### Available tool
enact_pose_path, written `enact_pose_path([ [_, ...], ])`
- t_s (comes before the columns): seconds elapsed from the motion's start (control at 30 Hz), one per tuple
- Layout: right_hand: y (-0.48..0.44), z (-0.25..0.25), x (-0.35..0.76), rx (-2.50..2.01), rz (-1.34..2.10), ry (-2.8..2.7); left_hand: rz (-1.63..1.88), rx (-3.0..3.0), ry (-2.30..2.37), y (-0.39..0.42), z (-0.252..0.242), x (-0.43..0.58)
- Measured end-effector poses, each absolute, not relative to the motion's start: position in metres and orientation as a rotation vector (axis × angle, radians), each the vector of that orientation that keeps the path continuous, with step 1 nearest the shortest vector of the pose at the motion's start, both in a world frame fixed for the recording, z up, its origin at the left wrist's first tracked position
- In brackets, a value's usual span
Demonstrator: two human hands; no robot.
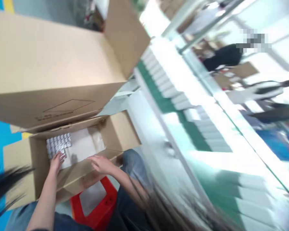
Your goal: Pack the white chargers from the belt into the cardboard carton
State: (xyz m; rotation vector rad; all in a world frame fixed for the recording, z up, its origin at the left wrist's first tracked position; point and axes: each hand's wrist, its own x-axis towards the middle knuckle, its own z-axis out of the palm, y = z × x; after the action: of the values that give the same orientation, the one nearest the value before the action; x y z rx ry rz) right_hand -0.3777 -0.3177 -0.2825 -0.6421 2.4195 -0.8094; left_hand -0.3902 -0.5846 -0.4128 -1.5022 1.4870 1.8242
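Note:
An open cardboard box lies low in front of my knees. In its left end, small silvery-white pieces stand packed in close rows; their exact kind is too small to tell. My left hand reaches into the box at the near edge of these rows. Its fingers are closed on a small silvery piece, partly hidden by the fingertips. Above the box's near wall my right hand hovers, holding nothing, its fingers stretched out to the left. A whitish sheet covers the box floor beside the rows.
A large cardboard carton stands directly behind the box. Below the near wall is a red plastic stool. To the right runs a long bench with stacked white pieces, blurred. A person in dark clothing is farther back.

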Motion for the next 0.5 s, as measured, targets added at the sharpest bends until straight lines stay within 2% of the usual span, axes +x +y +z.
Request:
enact_pose_path([
  [0.13, -0.234, -0.136, -0.343, -0.814, -1.006, 2.758, 1.98, -1.046, 1.84, -0.527, -0.336, -0.387],
  [0.23, -0.162, -0.056, -0.305, -0.647, -1.097, 3.069, 2.126, -0.503, 2.225, -0.461, -0.249, -0.393],
  [0.3, -0.116, -0.031, -0.285, -0.429, -0.96, 3.242, 2.144, -0.036, 2.436, -0.408, -0.181, -0.405],
  [0.37, -0.077, -0.026, -0.275, -0.19, -0.815, 3.337, 2.077, 0.431, 2.597, -0.348, -0.116, -0.42],
  [0.5, -0.032, -0.046, -0.277, 0.106, -0.888, 3.389, 1.588, 1.333, 2.697, -0.218, -0.026, -0.457],
])
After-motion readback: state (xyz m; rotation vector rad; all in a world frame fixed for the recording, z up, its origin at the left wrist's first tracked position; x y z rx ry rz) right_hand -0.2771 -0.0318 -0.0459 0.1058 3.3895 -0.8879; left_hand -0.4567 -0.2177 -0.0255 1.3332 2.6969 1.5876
